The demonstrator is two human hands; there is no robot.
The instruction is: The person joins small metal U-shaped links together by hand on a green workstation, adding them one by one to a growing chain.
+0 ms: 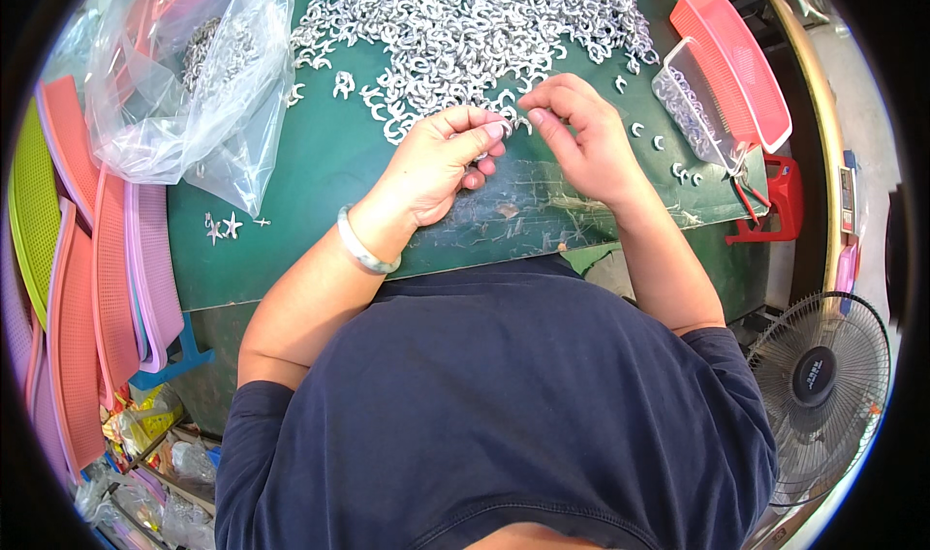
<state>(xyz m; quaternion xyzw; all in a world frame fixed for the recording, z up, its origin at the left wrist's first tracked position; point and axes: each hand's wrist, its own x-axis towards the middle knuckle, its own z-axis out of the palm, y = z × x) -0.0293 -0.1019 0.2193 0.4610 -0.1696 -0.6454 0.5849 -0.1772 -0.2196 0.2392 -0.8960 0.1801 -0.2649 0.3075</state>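
A big heap of small silver C-shaped metal pieces (465,27) lies on the green table (300,172). My left hand (441,158), with a pale bangle on the wrist, pinches one small silver piece (504,127) between thumb and fingers at the heap's near edge. My right hand (581,134) is right beside it, fingertips closed on the same small piece or one touching it; I cannot tell which. Loose pieces (678,168) are scattered right of my right hand.
A clear plastic bag (194,76) with more silver pieces lies at the left. Stacked pink, orange and green trays (97,289) line the left edge. A clear box of pieces (693,109) and a pink basket (736,61) stand at the right. A fan (819,395) stands lower right.
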